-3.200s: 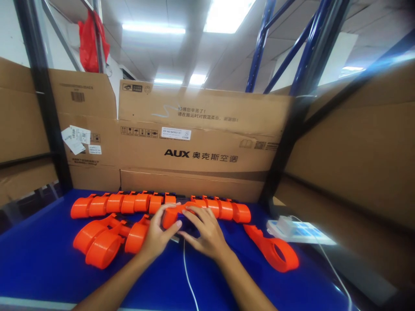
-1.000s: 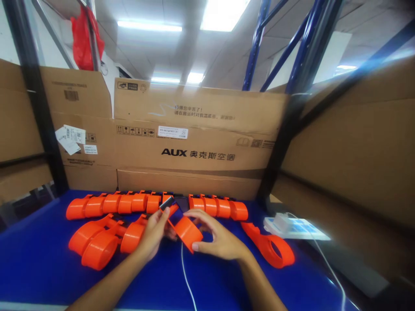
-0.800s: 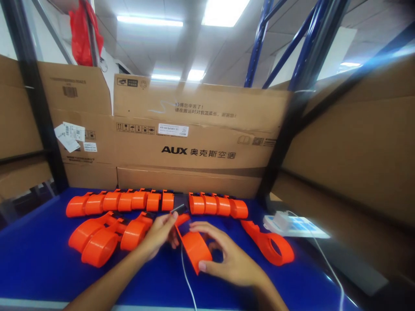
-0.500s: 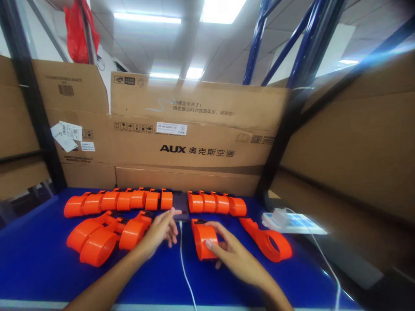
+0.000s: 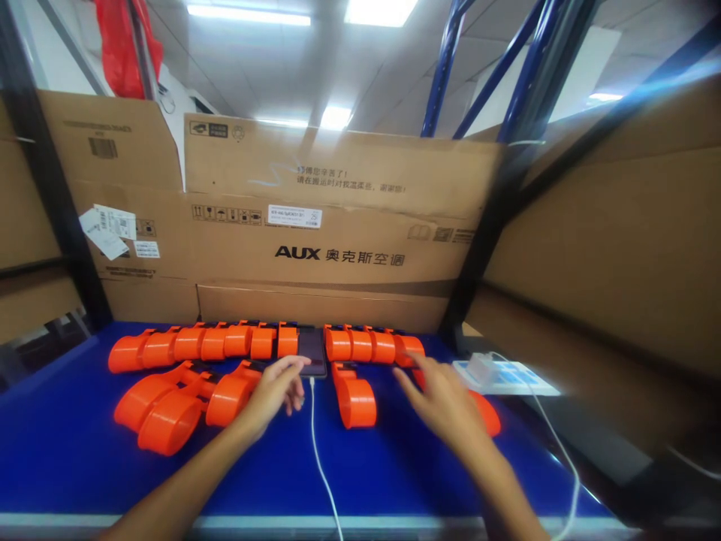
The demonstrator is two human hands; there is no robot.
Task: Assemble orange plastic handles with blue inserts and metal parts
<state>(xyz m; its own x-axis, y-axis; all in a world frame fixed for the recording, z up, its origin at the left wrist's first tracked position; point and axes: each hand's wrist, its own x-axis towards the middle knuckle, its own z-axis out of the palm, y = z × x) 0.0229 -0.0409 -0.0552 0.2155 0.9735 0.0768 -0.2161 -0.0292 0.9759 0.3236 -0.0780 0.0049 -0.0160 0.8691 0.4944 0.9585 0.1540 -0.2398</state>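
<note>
The cardboard box (image 5: 315, 248) behind the blue table (image 5: 67, 451) reads "AUX 奥克斯空调" in black; above that brand sit smaller Chinese lines and a white label, both too small to read.

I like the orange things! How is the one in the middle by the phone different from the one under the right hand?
The middle piece lies free and fully visible; the right piece is mostly hidden beneath the right hand. The middle piece lies beside the white cable; the right one lies nearer the power strip. Both are orange plastic on the blue table.
</note>
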